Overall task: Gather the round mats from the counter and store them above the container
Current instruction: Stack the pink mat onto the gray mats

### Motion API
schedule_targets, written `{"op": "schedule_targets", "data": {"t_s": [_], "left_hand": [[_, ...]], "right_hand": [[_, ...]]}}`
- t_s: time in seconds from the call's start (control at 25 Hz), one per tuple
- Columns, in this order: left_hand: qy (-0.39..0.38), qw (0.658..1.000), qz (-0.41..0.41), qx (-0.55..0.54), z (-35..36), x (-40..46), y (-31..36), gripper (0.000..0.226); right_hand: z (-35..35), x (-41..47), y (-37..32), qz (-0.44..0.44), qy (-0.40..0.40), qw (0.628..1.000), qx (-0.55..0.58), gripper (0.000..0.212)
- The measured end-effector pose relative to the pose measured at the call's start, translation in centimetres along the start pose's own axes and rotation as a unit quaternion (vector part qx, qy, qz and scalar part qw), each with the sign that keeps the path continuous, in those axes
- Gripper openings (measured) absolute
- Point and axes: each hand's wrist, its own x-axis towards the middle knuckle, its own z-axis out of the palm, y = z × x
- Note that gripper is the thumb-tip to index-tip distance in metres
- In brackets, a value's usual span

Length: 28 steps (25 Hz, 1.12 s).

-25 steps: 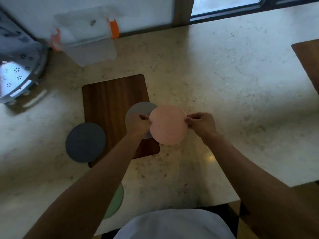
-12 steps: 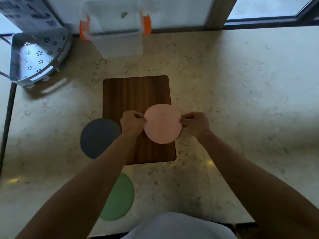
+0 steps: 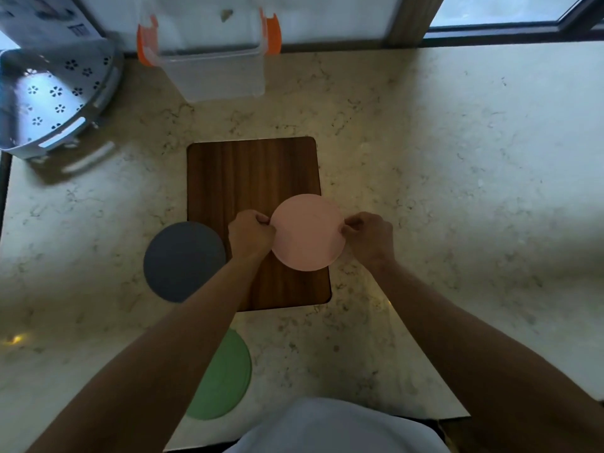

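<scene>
I hold a round pink mat (image 3: pixel 307 232) by both edges above the right lower part of a wooden board (image 3: pixel 251 178). My left hand (image 3: pixel 250 235) pinches its left rim and my right hand (image 3: pixel 369 238) pinches its right rim. A dark grey round mat (image 3: pixel 183 261) lies on the counter left of the board, touching its edge. A green round mat (image 3: pixel 225 377) lies near the front edge, partly hidden by my left forearm. The clear container (image 3: pixel 212 57) with orange clips stands at the back by the wall.
A white perforated corner rack (image 3: pixel 52 96) stands at the back left. The marble counter (image 3: pixel 457 191) stretches to the right. A window frame (image 3: pixel 510 27) runs along the back right. The counter's front edge lies close to my body.
The view has swung left, so the container and rack now sit fuller in frame. A lighter grey mat seen behind the pink one a second ago is out of sight. Both hands keep their hold.
</scene>
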Motion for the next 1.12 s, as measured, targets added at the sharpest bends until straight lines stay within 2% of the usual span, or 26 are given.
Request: {"op": "schedule_targets", "data": {"t_s": [0.24, 0.6, 0.64, 0.72, 0.8, 0.88, 0.96, 1.04, 1.12], "left_hand": [[0.027, 0.998, 0.045, 0.030, 0.7, -0.5, 0.0, 0.012], [0.015, 0.999, -0.030, 0.021, 0.8, 0.1, 0.8, 0.003], [0.007, 0.999, -0.031, 0.024, 0.8, 0.2, 0.9, 0.009], [-0.023, 0.998, -0.043, 0.034, 0.7, 0.2, 1.0, 0.023], [-0.045, 0.997, -0.065, 0.023, 0.5, 0.5, 1.2, 0.028], [-0.053, 0.996, -0.074, 0.017, 0.1, 0.6, 1.1, 0.023], [-0.048, 0.995, -0.083, -0.009, -0.2, 0.6, 1.1, 0.008], [-0.044, 0.993, -0.100, -0.042, -0.5, 0.4, 0.9, 0.019], [-0.043, 0.991, -0.107, -0.064, -0.8, 0.2, 0.8, 0.016]], "right_hand": [[0.0, -0.3, 0.0, -0.026, 0.013, 1.000, 0.007, 0.018], [1.0, -0.9, -0.9, 0.050, 0.062, 0.997, 0.011, 0.018], [1.1, -0.8, -1.1, 0.066, 0.061, 0.996, 0.011, 0.017], [1.1, -0.5, -1.3, 0.085, 0.047, 0.995, 0.006, 0.016], [0.9, 0.1, -1.2, 0.092, 0.022, 0.995, 0.011, 0.018], [0.8, 0.4, -1.1, 0.093, -0.001, 0.996, 0.014, 0.020], [0.5, 0.5, -1.1, 0.092, -0.013, 0.996, 0.015, 0.013], [0.2, 0.3, -1.2, 0.082, -0.026, 0.996, 0.024, 0.010], [0.0, 0.1, -1.3, 0.078, -0.031, 0.995, 0.057, 0.007]]}}
